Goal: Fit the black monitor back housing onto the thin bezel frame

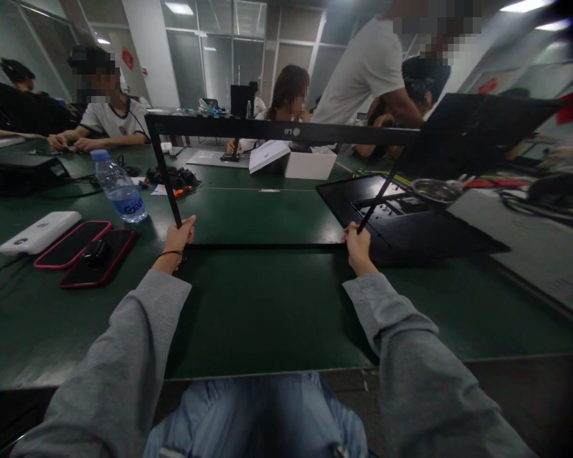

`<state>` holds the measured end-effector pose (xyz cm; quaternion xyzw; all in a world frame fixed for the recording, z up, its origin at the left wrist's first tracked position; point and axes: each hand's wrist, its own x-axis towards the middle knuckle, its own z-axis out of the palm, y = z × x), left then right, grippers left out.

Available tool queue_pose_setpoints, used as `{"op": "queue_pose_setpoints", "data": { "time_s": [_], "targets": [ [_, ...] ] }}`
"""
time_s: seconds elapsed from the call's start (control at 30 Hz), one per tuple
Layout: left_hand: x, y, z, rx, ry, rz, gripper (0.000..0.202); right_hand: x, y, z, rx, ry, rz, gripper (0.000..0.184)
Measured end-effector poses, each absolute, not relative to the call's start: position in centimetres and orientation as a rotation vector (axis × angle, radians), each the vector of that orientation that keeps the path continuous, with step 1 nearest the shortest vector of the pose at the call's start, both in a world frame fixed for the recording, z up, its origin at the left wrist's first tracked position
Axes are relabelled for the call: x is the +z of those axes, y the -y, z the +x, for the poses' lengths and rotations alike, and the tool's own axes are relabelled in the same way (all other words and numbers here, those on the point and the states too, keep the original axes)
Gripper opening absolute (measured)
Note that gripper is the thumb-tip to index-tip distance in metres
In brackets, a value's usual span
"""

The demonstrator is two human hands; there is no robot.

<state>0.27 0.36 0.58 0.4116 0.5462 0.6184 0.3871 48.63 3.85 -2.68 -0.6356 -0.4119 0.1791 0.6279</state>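
Observation:
A thin black monitor bezel [267,130] stands tilted above the green table, its LG logo upside down on the far, wider bar. My left hand [177,240] is closed around the frame's left side, close to the near corner. On the opposite side my right hand [359,247] grips the frame in the same way. Through the open middle of the bezel I see the tabletop [258,312]. Right of my right hand lies a flat black panel [439,232] with openings in it. Another dark panel [487,133] leans upright behind it.
A water bottle [120,187], a white power bank [41,232] and two red-edged phones [74,245] [117,257] are on the left. Behind the frame sits a white box [310,164]. A metal bowl [437,189] is at the right. Several people work around the table.

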Motion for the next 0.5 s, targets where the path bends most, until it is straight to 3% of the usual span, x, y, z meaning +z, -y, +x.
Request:
{"op": "queue_pose_setpoints", "data": {
  "time_s": [0.5],
  "targets": [
    [1.0, -0.13, 0.46, 1.549, -1.406, 1.051, 0.043, -2.81, -3.91, 48.75, 0.424, 0.91, -1.479, 0.043]
  ]
}}
